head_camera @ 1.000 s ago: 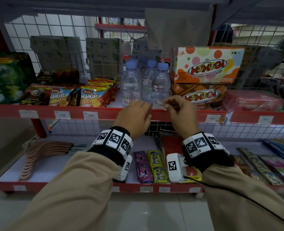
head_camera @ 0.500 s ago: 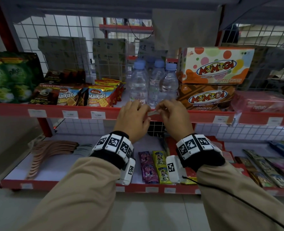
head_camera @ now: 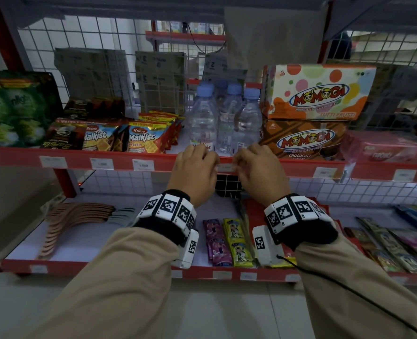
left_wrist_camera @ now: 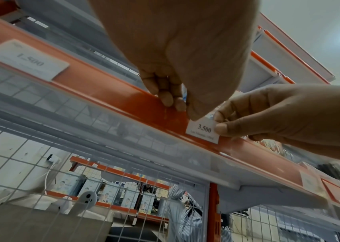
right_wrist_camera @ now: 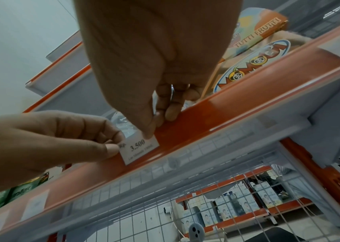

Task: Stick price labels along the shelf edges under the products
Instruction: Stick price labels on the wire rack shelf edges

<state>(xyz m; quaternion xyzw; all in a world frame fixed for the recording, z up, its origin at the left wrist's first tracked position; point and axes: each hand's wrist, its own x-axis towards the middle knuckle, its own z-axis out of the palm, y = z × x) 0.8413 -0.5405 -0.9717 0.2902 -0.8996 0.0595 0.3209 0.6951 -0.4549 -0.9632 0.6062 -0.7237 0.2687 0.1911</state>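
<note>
On the red shelf edge (head_camera: 263,167) under the water bottles (head_camera: 224,123), head view: left hand (head_camera: 194,168) at 9 o'clock and right hand (head_camera: 260,171) at 3 o'clock of the price label (head_camera: 225,167). Left wrist view — label reads 3.500, flat against the strip. Right wrist view — each grip pinches one end of it.

Tan sleeves (head_camera: 119,285); black wristbands (head_camera: 164,226) carrying white tag-marked blocks (cable (head_camera: 349,293) off right one).
</note>
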